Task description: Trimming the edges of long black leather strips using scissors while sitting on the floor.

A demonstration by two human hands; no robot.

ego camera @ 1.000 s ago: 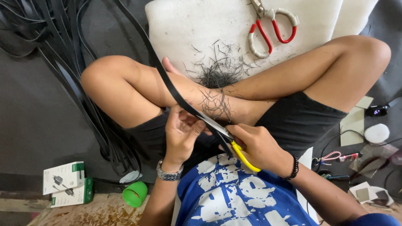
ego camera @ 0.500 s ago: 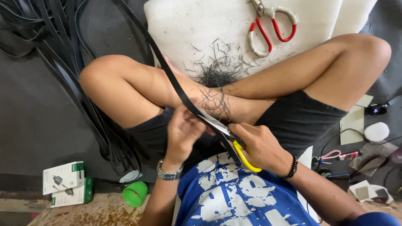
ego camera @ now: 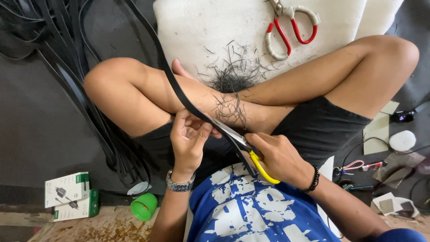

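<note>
Sitting cross-legged on the dark floor (ego camera: 31, 134), the person works at the centre of the frame: the left hand (ego camera: 188, 140) pinches a long black strap (ego camera: 179, 92) between thumb and fingers, its grip clenched on the strap just above the lap, while the right hand (ego camera: 280, 157) is closed around the yellow handles of a pair of scissors (ego camera: 244, 145) whose blades meet the strap's edge just beside the left fingertips. From there the strap runs up and left across the shin to the top of the frame. Thin black shavings (ego camera: 233, 83) lie in a loose heap on the white cushion (ego camera: 201, 31) above the legs and cling to the shin. A second pair of scissors, with red handles (ego camera: 291, 29), rests on that cushion at the upper right. More black straps (ego camera: 62, 67) pile up at the upper left. At the lower left stand two small white-and-green boxes (ego camera: 69, 195), both shut, their contents unseen, and near them a green cup (ego camera: 144, 206) lies on its side, its inside too dim to read.
</note>
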